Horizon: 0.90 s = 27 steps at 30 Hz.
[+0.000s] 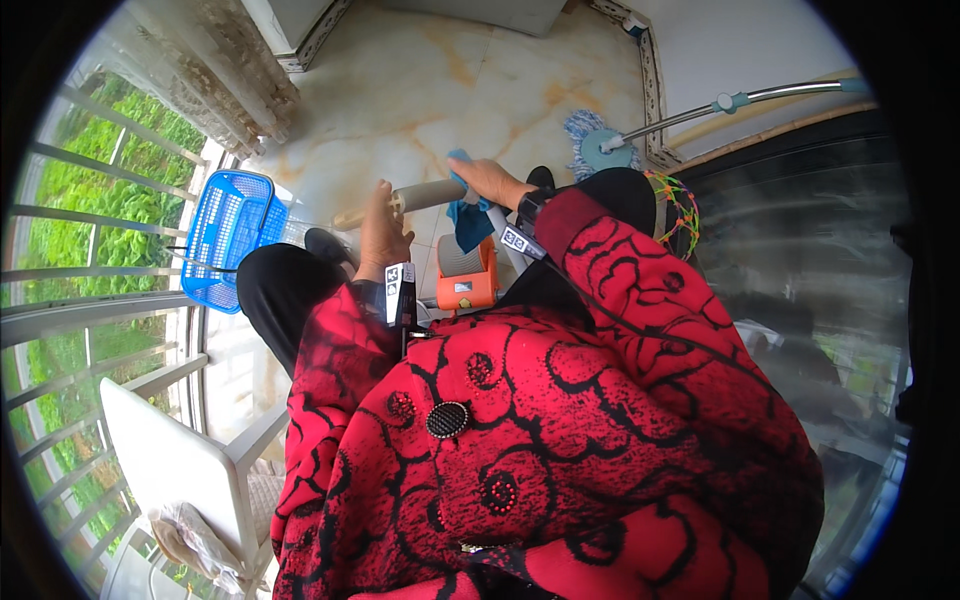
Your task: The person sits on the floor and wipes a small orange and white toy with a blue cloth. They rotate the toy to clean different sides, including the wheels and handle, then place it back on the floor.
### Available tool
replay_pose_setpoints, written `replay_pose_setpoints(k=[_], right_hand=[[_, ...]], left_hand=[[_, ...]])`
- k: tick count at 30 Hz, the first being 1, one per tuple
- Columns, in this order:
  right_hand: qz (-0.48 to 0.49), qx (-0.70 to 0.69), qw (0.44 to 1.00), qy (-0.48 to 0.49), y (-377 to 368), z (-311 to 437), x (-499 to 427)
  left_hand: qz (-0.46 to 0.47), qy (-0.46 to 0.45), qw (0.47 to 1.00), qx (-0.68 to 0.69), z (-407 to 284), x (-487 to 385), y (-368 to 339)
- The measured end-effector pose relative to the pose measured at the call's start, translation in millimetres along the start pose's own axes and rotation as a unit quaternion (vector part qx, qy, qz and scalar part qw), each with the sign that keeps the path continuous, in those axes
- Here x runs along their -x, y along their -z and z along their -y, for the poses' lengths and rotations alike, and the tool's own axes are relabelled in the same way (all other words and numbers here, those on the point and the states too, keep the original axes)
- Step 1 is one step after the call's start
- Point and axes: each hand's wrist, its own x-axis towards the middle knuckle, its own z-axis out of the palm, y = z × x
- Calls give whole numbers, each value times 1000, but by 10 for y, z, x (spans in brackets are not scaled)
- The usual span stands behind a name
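A grey padded bar (431, 196) crosses in front of me, its beige left end (349, 219) showing beyond my left hand. My left hand (382, 238) is at the bar's left part, fingers up against it and thumb apart; the far side of the grip is hidden. With my right hand (487, 184) I hold a blue cloth (471, 225) around the bar's right end, where it meets a pale grey tube (506, 234). Below stands an orange plastic housing (466, 289) with a ribbed grey pad (459, 257), between my legs.
A blue plastic basket (229, 232) is left of my knee, by the barred window. A mop (607, 148) leans at the right wall. Behind me on the left is a white chair (176, 457). To the right is a dark glossy surface (795, 225). Marbled tiles (390, 97) cover the floor.
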Motion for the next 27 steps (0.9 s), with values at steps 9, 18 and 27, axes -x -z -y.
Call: replay_pose_setpoints(k=[9, 18, 27], right_hand=[[-144, 75, 950, 268, -215, 1075, 144], [-139, 134, 953, 235, -129, 690, 295], [89, 98, 961, 243, 122, 802, 63]], left_hand=[[121, -194, 945, -235, 101, -205, 309], [-4, 18, 999, 48, -78, 8, -3], [79, -9, 994, 81, 142, -205, 262]])
